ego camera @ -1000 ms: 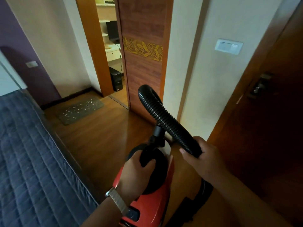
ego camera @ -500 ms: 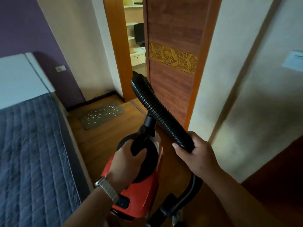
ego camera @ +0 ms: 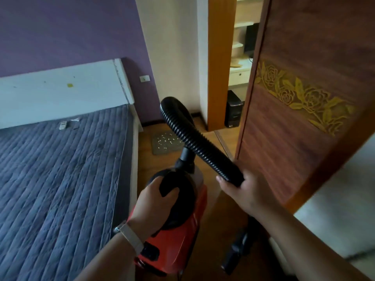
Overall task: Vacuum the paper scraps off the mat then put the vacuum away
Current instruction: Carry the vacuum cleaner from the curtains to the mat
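A red vacuum point(ego camera: 178, 238) with a black top hangs in front of me above the wooden floor. My left hand point(ego camera: 154, 207) grips its black carry handle. My right hand point(ego camera: 245, 193) holds the ribbed black hose point(ego camera: 194, 138), which loops up and back down to the vacuum's front. The black nozzle point(ego camera: 237, 252) dangles low under my right forearm. Ahead on the floor lies a small grey mat point(ego camera: 165, 141) dotted with white paper scraps point(ego camera: 168, 138), partly hidden behind the hose.
A bed with a blue quilted cover point(ego camera: 60, 179) and white headboard fills the left. A brown wooden door point(ego camera: 304, 98) with a gold rose carving stands at the right, beside an open doorway point(ego camera: 237, 78). A wall socket point(ego camera: 145, 78) sits on the purple wall.
The view has swung left and moved forward along the bed. The mat now lies closer and straight ahead. Both hands keep the same hold on the vacuum and hose.
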`<action>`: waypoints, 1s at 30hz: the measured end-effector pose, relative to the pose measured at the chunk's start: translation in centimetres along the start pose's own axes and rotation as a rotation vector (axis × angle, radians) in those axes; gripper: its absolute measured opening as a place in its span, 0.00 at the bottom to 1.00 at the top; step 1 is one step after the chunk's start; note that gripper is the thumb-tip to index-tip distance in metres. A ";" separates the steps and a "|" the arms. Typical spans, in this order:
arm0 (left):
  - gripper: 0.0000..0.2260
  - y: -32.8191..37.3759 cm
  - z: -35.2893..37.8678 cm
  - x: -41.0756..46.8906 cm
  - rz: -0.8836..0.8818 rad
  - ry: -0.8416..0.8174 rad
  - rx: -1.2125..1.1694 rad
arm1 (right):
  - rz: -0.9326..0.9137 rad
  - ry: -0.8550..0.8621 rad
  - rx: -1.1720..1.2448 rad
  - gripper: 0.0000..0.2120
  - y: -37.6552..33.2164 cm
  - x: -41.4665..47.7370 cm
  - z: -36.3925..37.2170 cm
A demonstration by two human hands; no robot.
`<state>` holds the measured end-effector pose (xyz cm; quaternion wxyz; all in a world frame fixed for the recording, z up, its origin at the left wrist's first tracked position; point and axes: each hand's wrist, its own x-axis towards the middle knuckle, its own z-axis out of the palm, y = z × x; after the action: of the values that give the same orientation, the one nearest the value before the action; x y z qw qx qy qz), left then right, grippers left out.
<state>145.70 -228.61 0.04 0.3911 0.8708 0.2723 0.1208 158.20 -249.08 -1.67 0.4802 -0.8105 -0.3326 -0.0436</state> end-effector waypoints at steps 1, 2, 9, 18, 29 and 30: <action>0.06 0.0 0.2 1.2 -0.004 0.008 0.009 | -0.025 -0.013 -0.008 0.09 0.8 1.2 0.1; 0.06 0.0 0.6 2.5 -0.016 0.014 0.016 | -0.040 -0.023 -0.014 0.10 1.7 2.5 0.2; 0.06 -2.0 3.1 13.1 -0.102 0.009 0.037 | -0.070 -0.049 -0.048 0.13 8.5 13.1 3.1; 0.03 -4.0 4.7 30.9 -0.181 -0.064 -0.012 | -0.031 -0.061 -0.069 0.14 14.4 30.8 8.1; 0.05 -3.5 4.9 47.5 -0.191 -0.060 0.111 | 0.023 -0.001 -0.085 0.11 19.6 46.6 11.3; 0.06 -3.6 5.2 48.7 -0.206 -0.052 0.115 | 0.042 -0.005 -0.077 0.10 20.5 48.1 11.6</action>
<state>186.62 -202.17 -6.21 0.3580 0.8620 0.3566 0.0413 204.53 -222.32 -4.47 0.4484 -0.8354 -0.3148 -0.0441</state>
